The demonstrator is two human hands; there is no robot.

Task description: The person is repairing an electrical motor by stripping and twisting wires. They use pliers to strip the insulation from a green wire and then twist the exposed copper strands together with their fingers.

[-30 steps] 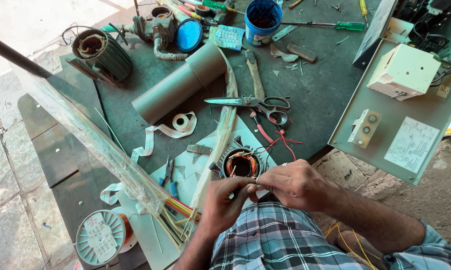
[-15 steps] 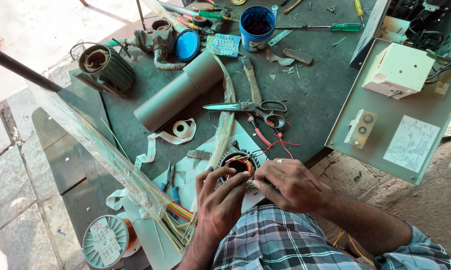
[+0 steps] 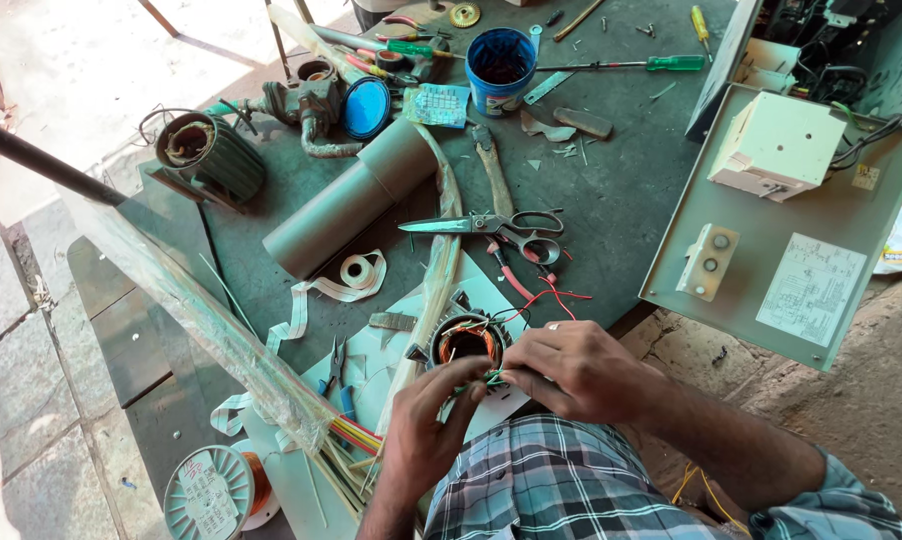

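In the lower centre of the frame the small motor stator (image 3: 468, 343) with copper winding lies at the near edge of the green workbench (image 3: 621, 200), close to the body, so both hands reach it easily. The right hand (image 3: 571, 372) pinches thin green wires (image 3: 491, 378) closed; the left hand (image 3: 429, 430) closes on the same wires. The fingertips hide the wire ends, so a joint cannot be made out.
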